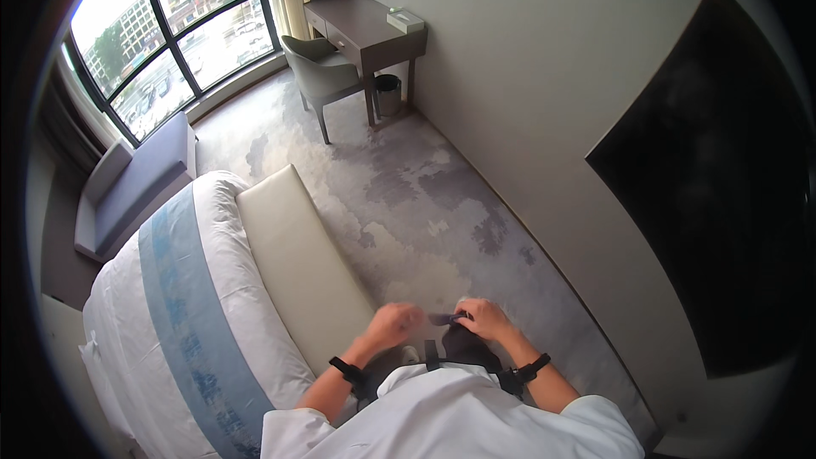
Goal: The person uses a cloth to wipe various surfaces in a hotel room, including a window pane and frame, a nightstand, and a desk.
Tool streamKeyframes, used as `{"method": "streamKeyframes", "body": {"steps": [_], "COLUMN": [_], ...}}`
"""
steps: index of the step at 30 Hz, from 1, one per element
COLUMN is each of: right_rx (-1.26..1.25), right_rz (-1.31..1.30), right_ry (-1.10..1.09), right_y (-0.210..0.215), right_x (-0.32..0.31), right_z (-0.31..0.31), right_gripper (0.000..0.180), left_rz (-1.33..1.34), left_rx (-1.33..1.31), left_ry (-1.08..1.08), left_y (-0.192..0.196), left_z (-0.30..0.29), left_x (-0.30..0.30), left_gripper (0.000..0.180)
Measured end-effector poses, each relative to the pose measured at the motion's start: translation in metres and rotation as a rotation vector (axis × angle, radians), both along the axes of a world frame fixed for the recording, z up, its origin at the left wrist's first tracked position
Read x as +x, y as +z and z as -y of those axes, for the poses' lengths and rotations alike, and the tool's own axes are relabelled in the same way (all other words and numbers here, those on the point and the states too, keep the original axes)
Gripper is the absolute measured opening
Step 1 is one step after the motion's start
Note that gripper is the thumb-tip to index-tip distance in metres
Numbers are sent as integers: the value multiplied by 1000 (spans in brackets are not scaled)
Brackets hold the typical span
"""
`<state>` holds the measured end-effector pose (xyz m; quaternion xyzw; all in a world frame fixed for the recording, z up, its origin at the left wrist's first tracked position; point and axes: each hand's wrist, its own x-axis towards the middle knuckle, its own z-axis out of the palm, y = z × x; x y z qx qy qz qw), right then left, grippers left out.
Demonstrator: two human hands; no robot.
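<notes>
My right hand [483, 319] is closed in front of my waist, its fingers pinching a small dark strip-like thing [442, 320] that points toward my left hand. A pale or clear bit shows at the fingertips, too small to name. My left hand [398, 324] is curled just left of the strip and smeared by motion. Whether its fingers hold or touch anything is not clear. Both wrists wear black bands. Below the hands are my dark trousers and white shirt.
A cream bench [293, 242] stands left of me at the foot of the bed [119, 314]. On the right wall hangs a large black screen [722, 195]. Ahead are a grey chair [327, 72], a desk [348, 25], a bin [388, 95] and a window sofa [144, 178].
</notes>
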<state>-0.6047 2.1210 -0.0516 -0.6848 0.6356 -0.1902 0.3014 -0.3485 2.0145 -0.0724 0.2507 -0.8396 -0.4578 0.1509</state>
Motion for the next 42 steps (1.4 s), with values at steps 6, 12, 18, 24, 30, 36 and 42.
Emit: {"method": "streamKeyframes", "body": {"steps": [6,12,18,24,30,36,42], "right_rx": [-1,-8,23,154,215,197,-72], "right_rz": [53,250,194,236,227,97,37], "right_ry": [-38,-152,60,130,135,28,-165], "right_y": [-39,-47,-40,-43,-34,-53,-36], "right_x": [-92,-161,-188,-183,-166,-175,-158], "right_z": [97,185,300,391,483,583,688], "right_gripper": [20,17,13,15,23,25,21], "left_rz": [-503,-1188,-1331,-1354,-1249,-293,477], "left_rx": [16,-230,-160,-167,-175,192,244], "left_ry": [180,-484,-467,-391,-267,376,357], "left_y": [179,368,383,362,326,181,-18], "left_z": [128,152,204,292,400,519,541], "left_x": [-62,-167,-233,-234,-185,-109,-7], "left_gripper": [31,62,47,33,23,29,28]}}
